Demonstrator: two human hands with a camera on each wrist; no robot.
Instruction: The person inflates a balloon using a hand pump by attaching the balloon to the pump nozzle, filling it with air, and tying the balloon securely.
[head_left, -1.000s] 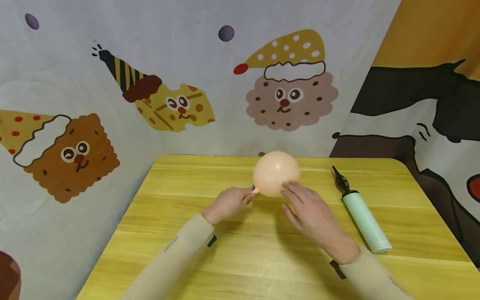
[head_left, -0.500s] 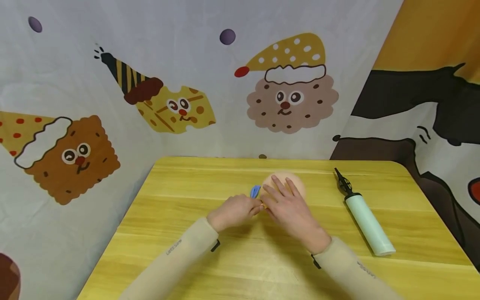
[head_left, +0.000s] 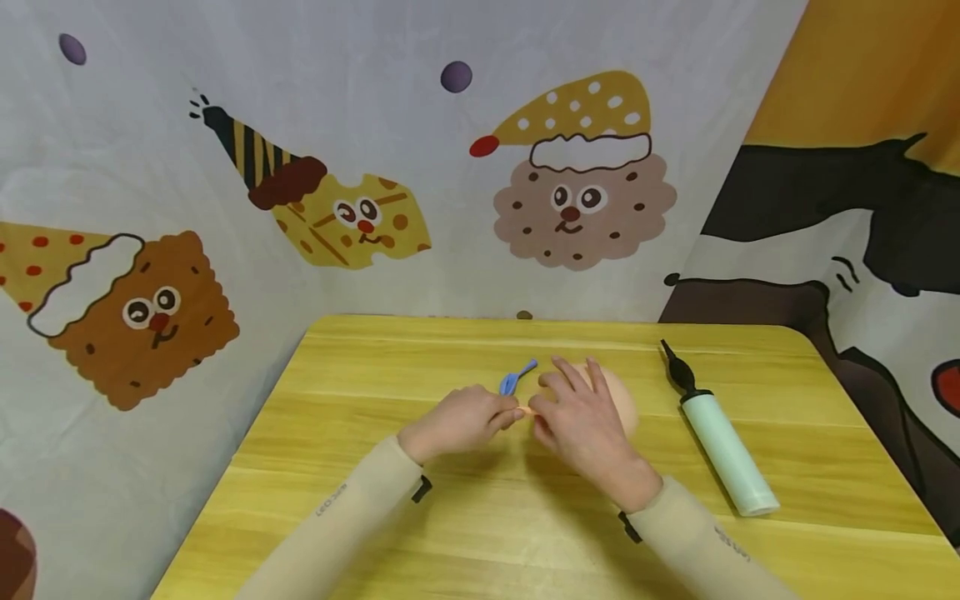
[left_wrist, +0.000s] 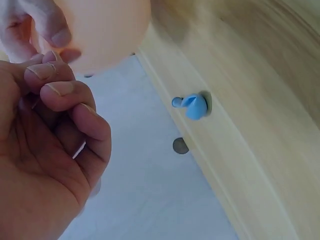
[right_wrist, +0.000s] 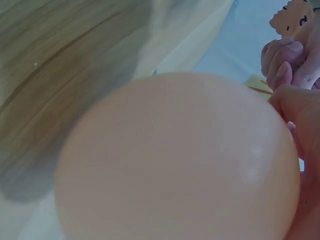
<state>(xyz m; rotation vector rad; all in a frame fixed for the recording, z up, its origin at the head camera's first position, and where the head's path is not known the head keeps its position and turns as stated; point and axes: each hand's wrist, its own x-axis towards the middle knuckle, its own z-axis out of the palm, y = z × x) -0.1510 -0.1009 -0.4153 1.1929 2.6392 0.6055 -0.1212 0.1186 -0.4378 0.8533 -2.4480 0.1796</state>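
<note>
An inflated peach balloon (head_left: 622, 402) is partly hidden behind my right hand (head_left: 587, 437) in the head view. It fills much of the right wrist view, round and smooth (right_wrist: 175, 160). My left hand (head_left: 461, 422) pinches the end of the balloon's neck (head_left: 527, 410) between thumb and curled fingers. On the other side, my right thumb and forefinger pinch the neck close to the balloon's body, while other fingers of that hand lie over the balloon. A limp blue balloon (head_left: 509, 384) lies on the table just beyond my left fingertips; the left wrist view shows it too (left_wrist: 196, 106).
A pale green hand pump (head_left: 729, 454) with a black nozzle lies to the right of my right hand. The wooden table (head_left: 360, 367) ends at a cloth backdrop (head_left: 465, 208) printed with cartoon snacks.
The peach balloon has come down and right, toward the table. My right hand has moved left from its side to its neck. The blue balloon, mostly covered before, now shows.
</note>
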